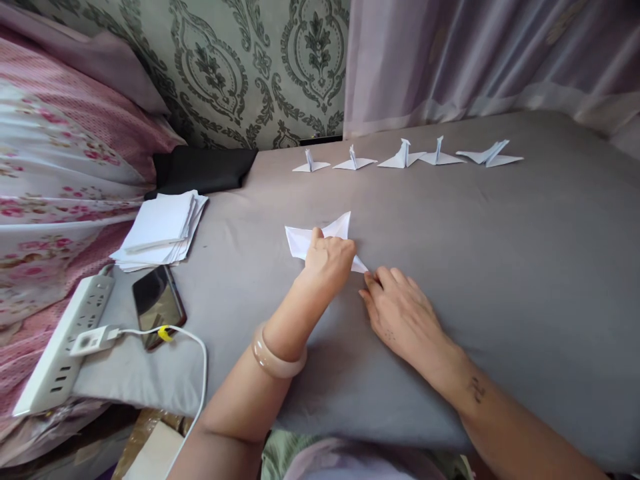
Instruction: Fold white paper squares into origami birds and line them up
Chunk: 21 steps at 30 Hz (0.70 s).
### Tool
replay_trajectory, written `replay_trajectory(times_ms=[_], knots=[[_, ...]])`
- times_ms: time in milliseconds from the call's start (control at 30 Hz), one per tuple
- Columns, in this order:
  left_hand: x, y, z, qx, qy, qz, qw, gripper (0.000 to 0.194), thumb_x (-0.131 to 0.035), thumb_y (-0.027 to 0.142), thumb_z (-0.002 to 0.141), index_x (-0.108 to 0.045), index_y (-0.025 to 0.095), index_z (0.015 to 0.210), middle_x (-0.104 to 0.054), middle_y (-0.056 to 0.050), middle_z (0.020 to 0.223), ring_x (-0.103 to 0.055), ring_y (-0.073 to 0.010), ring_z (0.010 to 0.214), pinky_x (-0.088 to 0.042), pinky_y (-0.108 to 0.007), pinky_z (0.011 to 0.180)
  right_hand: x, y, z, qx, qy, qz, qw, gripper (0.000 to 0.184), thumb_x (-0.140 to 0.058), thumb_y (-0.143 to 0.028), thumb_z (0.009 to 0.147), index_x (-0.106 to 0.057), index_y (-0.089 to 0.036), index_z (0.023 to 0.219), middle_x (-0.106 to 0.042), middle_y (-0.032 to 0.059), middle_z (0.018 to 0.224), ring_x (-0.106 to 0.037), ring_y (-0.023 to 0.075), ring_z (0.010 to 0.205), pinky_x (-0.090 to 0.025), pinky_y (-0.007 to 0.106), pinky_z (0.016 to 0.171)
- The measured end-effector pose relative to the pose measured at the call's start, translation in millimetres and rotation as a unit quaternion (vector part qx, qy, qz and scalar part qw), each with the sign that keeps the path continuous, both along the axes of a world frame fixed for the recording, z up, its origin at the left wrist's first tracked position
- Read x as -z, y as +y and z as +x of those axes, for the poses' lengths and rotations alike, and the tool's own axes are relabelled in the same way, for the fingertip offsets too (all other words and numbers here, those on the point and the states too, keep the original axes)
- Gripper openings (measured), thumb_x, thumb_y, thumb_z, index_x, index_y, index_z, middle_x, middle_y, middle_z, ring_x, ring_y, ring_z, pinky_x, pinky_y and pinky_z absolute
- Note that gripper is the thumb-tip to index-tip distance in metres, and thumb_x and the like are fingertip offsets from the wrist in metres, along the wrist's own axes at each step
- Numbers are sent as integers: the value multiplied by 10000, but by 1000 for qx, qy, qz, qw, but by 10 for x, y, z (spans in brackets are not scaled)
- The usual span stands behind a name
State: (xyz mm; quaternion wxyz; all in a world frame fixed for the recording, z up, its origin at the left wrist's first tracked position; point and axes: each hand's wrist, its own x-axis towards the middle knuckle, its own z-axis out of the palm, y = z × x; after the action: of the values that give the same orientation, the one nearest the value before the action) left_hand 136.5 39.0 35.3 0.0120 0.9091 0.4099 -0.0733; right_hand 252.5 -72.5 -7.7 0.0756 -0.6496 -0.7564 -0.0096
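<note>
A creased white sheet of paper (299,241) lies on the grey cloth, its corners lifting off the surface. My left hand (331,257) is curled over the middle of it, knuckles up, and hides much of the sheet. At the paper's near right corner, the thumb and index finger of my right hand (397,303) close on the tip. Whatever folds are under my left palm stay out of sight. Beyond both hands stands a row of several folded paper cranes (401,157).
To the left is a stack of white paper (157,223) beside a black folded item (205,168). Nearer me lie a phone (159,303), a power strip (65,350) and a white charging cable (204,373). A curtain (450,60) hangs at the far edge.
</note>
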Motion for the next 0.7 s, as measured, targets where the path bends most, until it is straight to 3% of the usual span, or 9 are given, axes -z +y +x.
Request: replay_trajectory(times_ms=[267,700], knots=[[4,6,4,0,0,-12,1000,188,-491,40,808,-623,149,729,-709,-100,749,-678,-241,724,-345,-410,855,-26,-14,-10,-16,2,2,1000,324,-395,-288,982,-597,-177,1211,-586,84,924,-518,226,845,-333,372,694],[-27,39,-1,4,23,-25,999,222,-469,16,776,-632,157,724,-710,-85,756,-678,-223,759,-350,-371,831,-12,-30,17,-19,-1,-10,1000,396,-381,-291,992,-521,-126,1323,-589,94,932,-505,225,849,-323,370,694]])
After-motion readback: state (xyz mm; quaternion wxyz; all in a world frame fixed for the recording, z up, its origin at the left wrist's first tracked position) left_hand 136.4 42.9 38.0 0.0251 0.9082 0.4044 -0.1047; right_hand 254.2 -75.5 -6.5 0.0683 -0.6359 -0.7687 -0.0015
